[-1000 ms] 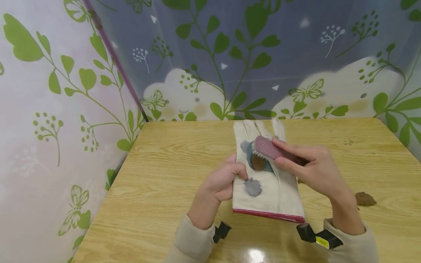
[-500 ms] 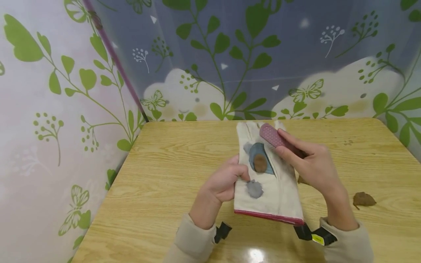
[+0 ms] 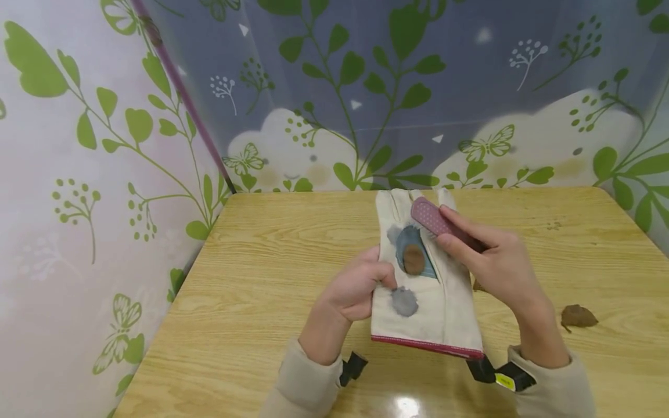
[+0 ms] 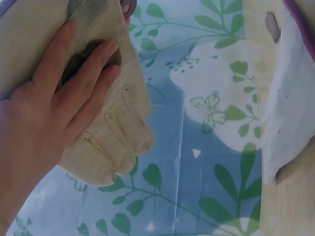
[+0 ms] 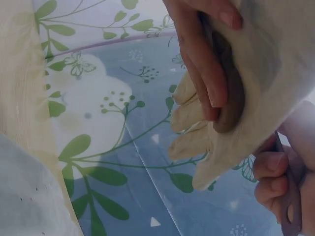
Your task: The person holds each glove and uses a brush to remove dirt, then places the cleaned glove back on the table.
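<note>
The left hand, thumb in front, holds the cream glove, patched grey, blue and brown and hemmed red, above the table. Over the glove's upper part is the pink brush, which the right hand grips from the right.

Stained cotton work glove and mauve brush, held one against the other.
The cream glove is gripped at its side by the left hand, thumb on the near face and fingers spread behind, over a dark brown oblong piece seen from the wrists. Its fingers point away from the person, its red-trimmed cuff toward them; grey smudges and a blue-grey patch round a brown spot mark the near face. The right hand pinches the brush, dotted back up, over the glove's upper right part; bristle contact is unclear.
</note>
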### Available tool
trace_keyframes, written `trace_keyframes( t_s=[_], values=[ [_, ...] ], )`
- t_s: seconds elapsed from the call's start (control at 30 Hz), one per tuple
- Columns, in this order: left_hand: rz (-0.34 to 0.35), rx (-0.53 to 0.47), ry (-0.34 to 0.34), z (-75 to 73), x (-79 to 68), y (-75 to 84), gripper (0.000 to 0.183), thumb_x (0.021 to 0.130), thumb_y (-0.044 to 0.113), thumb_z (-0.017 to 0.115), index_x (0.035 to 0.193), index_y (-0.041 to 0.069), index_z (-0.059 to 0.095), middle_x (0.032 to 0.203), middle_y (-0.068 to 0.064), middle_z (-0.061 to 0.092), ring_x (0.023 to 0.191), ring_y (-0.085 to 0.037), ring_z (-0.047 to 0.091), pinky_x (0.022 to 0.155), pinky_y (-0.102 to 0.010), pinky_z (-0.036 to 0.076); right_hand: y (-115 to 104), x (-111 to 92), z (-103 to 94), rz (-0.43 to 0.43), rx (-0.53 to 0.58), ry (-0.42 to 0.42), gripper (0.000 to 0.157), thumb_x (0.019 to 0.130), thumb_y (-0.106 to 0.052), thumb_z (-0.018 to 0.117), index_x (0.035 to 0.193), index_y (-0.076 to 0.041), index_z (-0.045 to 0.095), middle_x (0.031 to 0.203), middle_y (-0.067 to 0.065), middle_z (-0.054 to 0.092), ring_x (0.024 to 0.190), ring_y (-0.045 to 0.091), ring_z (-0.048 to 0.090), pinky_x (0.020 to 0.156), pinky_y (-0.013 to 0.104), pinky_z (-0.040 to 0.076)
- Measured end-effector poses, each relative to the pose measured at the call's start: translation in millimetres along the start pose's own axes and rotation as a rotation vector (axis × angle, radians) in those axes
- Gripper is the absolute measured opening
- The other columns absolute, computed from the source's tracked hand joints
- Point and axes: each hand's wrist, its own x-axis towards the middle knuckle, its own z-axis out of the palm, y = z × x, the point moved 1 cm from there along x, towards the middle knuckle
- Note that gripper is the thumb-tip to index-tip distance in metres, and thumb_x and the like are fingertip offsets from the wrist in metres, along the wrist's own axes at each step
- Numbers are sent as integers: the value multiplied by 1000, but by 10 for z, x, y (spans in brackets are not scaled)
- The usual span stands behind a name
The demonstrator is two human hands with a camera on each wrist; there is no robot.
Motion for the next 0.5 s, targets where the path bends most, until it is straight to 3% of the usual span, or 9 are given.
trace_keyframes(
  t_s=[0.1,0.23,0.33,0.4,0.5],
  values=[
    [9,9,23,-17,0,4,77,68,-12,30,142,5,28,123,-14,49,111,-23,52,90,-38,47,7,-3,-21,-43,-16,20,50,75,3,75,122,-12,65,113,9,67,81,-2,62,62,9,46],
    [41,-11,59,-52,-7,41,79,67,-12,30,144,6,27,134,-21,44,117,-27,49,96,-43,44,-61,-17,-36,-132,-3,-102,52,70,2,78,119,-12,67,102,4,71,66,2,56,52,13,42],
    [49,-23,51,-49,-8,53,80,68,-13,30,146,7,26,140,-25,39,122,-30,47,97,-44,43,-104,-15,-8,-143,-24,-147,51,72,-2,79,120,-14,67,101,3,71,68,3,55,53,14,42],
    [42,-13,35,-34,-6,44,79,69,-13,30,146,6,26,138,-24,41,120,-29,48,95,-42,44,-103,-9,14,-106,-28,-124,51,74,-2,77,122,-14,65,103,5,70,72,0,57,55,12,43],
    [22,8,21,-16,-3,18,76,69,-12,30,144,3,27,130,-18,46,114,-23,50,91,-38,46,-62,7,30,-73,-59,-19,51,74,1,76,122,-12,65,111,10,68,82,-4,60,61,10,44]
  ],
)
